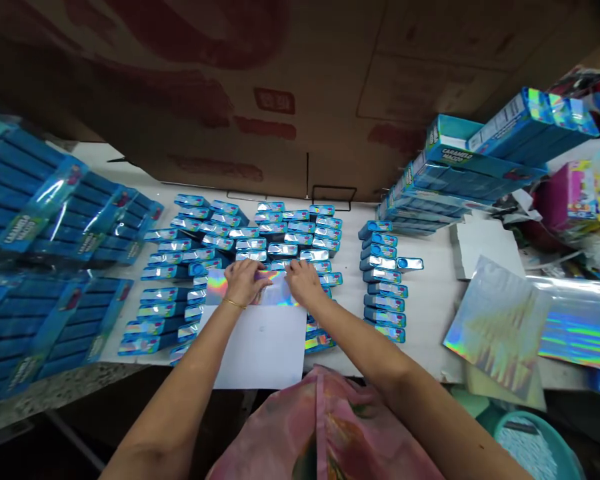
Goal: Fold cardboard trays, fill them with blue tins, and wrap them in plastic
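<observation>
Sheet in hand: the white-faced sheet (263,347) lies in front of me, its near end reaching past the edge of the worktop (350,267). A rainbow-silver band (280,292) runs across its far end.
Left hand: my left hand (243,280) lies on the band with the fingers bent toward its far edge; I cannot tell whether they pinch it or only press.
Right hand: my right hand (304,283) is at the band's right end, fingertips at the far edge; its grip I cannot tell either.
Sheet so far: the silver shows only in that band and the rest is plain white, so I judge my handling of this sheet to be partway.
Blue boxes: many small boxes (253,233) stand in rough rows beyond and beside my hands, with another column (384,288) to the right; these look unpacked.
Filled packs: blue trays (460,167) are stacked at far right and large packs (35,200) at left, seemingly the finished share.
Spare sheets: more silver sheets (500,327) lie at right, apparently unused.
</observation>
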A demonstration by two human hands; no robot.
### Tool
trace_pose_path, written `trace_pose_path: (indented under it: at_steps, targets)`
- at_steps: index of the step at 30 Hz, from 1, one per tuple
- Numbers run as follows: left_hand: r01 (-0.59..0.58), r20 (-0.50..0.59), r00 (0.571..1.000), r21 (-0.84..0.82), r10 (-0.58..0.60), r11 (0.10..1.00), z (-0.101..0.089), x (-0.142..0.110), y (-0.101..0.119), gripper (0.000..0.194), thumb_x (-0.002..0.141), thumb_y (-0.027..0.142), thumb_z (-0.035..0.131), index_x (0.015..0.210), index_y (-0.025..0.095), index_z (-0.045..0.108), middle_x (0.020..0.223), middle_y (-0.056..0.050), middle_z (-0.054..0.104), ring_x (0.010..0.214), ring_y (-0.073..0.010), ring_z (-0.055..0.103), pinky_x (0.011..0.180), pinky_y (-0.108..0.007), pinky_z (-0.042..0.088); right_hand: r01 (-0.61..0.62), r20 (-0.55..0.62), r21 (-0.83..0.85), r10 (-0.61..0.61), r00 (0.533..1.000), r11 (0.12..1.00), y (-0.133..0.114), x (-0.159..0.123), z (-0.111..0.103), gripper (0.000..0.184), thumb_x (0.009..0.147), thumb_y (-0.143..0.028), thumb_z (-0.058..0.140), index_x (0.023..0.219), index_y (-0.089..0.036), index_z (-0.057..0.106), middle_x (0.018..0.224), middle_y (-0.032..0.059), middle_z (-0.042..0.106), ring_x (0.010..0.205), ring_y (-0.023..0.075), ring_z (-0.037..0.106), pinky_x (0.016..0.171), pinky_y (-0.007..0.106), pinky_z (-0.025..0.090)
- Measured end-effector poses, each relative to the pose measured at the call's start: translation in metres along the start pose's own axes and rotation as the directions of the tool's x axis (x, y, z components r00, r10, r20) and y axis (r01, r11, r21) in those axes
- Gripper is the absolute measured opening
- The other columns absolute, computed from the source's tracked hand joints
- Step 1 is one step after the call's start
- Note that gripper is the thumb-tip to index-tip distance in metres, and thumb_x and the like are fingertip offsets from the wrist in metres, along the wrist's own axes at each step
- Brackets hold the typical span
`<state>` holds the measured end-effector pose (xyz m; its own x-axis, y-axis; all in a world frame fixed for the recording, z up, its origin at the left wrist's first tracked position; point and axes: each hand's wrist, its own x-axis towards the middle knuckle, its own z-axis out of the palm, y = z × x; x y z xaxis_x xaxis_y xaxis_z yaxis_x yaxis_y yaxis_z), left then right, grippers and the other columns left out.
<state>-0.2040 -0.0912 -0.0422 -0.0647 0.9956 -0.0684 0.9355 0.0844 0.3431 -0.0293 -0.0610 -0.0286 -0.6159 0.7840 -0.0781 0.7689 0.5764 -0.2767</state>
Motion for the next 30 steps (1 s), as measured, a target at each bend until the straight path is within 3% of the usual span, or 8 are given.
trace_pose_path:
  at_steps: [6,12,20,23,25,27,28,30]
  targets:
    - [-0.009,-0.061,0.998,-0.039,0.007,0.999,0.004,-0.002,-0.004,0.027,0.066,0.046,0.060,0.081,0.023,0.059,0.087,-0.005,0.059,0.094,-0.0237,0.047,0.085,-0.038,0.024,0.101,0.000,-0.024,-0.101,0.995,0.995,0.000,-0.020,0.012,0.027,0.086,-0.012,0.034,0.105,-0.016,0.053,0.102,0.0090,0.052,0.090,0.0200,0.042,0.074,0.033,0.035]
    - [-0.033,-0.144,0.989,-0.077,0.022,0.996,0.004,-0.006,-0.001,0.023,0.069,0.043,0.057,0.080,0.023,0.063,0.084,-0.005,0.060,0.093,-0.0235,0.048,0.087,-0.039,0.023,-0.034,-0.048,0.006,0.034,0.998,0.999,0.005,-0.015,0.008,0.028,0.088,-0.024,0.036,0.113,-0.019,0.049,0.111,0.0082,0.050,0.093,0.0211,0.041,0.075,0.034,0.035]
    - [-0.029,-0.165,0.986,-0.010,0.027,1.000,0.003,-0.009,0.010,0.023,0.072,0.044,0.053,0.071,0.022,0.060,0.079,-0.004,0.060,0.087,-0.0221,0.050,0.087,-0.040,0.022,0.169,-0.019,-0.062,-0.170,0.985,0.984,0.010,-0.025,0.012,0.030,0.086,-0.011,0.034,0.109,-0.014,0.051,0.111,0.0091,0.051,0.091,0.0203,0.043,0.075,0.034,0.035]
    - [-0.030,-0.145,0.989,-0.013,0.028,0.999,0.004,-0.009,0.010,0.021,0.071,0.042,0.054,0.072,0.023,0.061,0.079,-0.003,0.060,0.088,-0.0220,0.050,0.088,-0.041,0.021,0.115,-0.053,0.046,-0.113,0.992,0.992,0.006,-0.030,0.004,0.023,0.085,-0.014,0.038,0.096,-0.017,0.058,0.106,0.0075,0.055,0.091,0.0196,0.044,0.076,0.033,0.036]
    - [-0.019,-0.126,0.992,-0.011,0.017,1.000,0.002,-0.009,0.010,0.019,0.070,0.041,0.056,0.073,0.023,0.061,0.081,-0.004,0.061,0.089,-0.0226,0.050,0.089,-0.042,0.021,0.042,-0.097,0.229,-0.020,0.995,0.972,0.005,-0.034,-0.007,0.018,0.083,-0.016,0.042,0.087,-0.019,0.060,0.100,0.0056,0.057,0.091,0.0178,0.046,0.078,0.031,0.036]
    - [-0.007,-0.114,0.993,-0.009,0.006,1.000,-0.002,-0.007,0.013,0.018,0.068,0.038,0.059,0.077,0.023,0.063,0.087,-0.005,0.061,0.093,-0.0245,0.050,0.091,-0.045,0.020,-0.059,-0.119,0.506,0.137,0.983,0.860,0.009,-0.040,-0.020,0.015,0.079,-0.016,0.047,0.079,-0.018,0.061,0.090,0.0036,0.059,0.086,0.0150,0.049,0.077,0.028,0.037]
    - [-0.007,-0.116,0.993,-0.022,0.004,1.000,-0.004,-0.005,0.017,0.019,0.067,0.036,0.059,0.081,0.024,0.063,0.091,-0.006,0.061,0.096,-0.0259,0.049,0.092,-0.046,0.019,-0.116,-0.094,0.654,0.232,0.968,0.747,0.014,-0.044,-0.028,0.013,0.077,-0.016,0.048,0.075,-0.018,0.061,0.083,0.0025,0.060,0.081,0.0136,0.051,0.074,0.026,0.039]
    - [-0.018,-0.111,0.994,-0.130,0.003,0.991,-0.010,0.000,0.031,0.023,0.068,0.034,0.057,0.088,0.024,0.064,0.100,-0.007,0.061,0.102,-0.0272,0.047,0.094,-0.048,0.019,-0.201,0.021,0.878,0.386,0.922,0.434,0.026,-0.052,-0.041,0.011,0.073,-0.020,0.051,0.070,-0.017,0.060,0.071,-0.0001,0.059,0.069,0.0113,0.052,0.064,0.023,0.040]
